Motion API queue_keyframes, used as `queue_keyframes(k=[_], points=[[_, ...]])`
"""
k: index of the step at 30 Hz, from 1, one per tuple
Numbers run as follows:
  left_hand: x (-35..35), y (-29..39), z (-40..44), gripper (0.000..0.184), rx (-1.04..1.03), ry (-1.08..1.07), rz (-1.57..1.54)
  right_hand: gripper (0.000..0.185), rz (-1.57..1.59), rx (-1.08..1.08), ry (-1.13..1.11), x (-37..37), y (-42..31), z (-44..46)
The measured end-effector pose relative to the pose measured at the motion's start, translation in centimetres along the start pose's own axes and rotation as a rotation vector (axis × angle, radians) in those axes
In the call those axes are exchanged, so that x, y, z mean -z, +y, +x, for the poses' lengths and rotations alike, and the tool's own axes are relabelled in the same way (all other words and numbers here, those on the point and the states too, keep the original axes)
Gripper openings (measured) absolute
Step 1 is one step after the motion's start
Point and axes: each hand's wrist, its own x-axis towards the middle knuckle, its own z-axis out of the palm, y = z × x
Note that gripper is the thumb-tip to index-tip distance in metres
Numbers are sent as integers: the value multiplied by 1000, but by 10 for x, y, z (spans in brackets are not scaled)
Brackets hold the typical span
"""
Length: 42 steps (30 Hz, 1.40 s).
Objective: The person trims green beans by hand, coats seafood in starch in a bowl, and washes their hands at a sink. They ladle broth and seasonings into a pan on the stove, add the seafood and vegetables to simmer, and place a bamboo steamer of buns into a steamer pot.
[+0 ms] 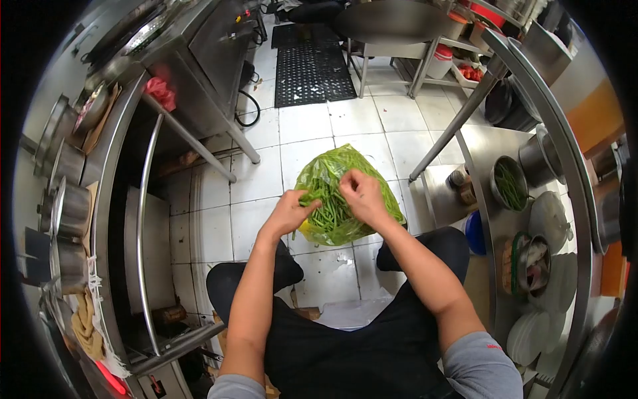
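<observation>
A translucent green plastic bag (342, 159) sits open on the tiled floor between my feet. Thin green stalks (329, 214), which look like green beans, fill it. At the bag's left side, my left hand (288, 214) has its fingers closed around a few stalks. My right hand (365, 196) is over the right half of the bag, thumb and fingers pinched together; whatever may be between them is too small to make out.
A metal shelf (475, 143) on the right holds a steel bowl (499, 167) of green stalks, stacked plates (528, 336) and a blue container (474, 233). Steel pots (72, 211) line the left counter. A black mat (312, 76) lies ahead.
</observation>
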Motion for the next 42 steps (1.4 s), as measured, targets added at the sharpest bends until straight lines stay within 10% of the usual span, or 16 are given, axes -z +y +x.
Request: queue_keyframes(k=[5, 9, 22, 29, 42], points=[[15, 1, -2, 21, 81, -19, -615, 17, -103, 385, -62, 3, 0, -1], [10, 5, -2, 21, 29, -15, -802, 22, 121, -78, -508, -8, -2, -16], [15, -17, 9, 23, -49, 428, -809, 19, -185, 221, -79, -14, 11, -3], [3, -25, 14, 20, -64, 289, -534, 19, -1086, 392, -385, -47, 32, -43], [-28, -19, 8, 27, -200, 32, 308, 20, -556, 286, -290, -3, 3, -25]])
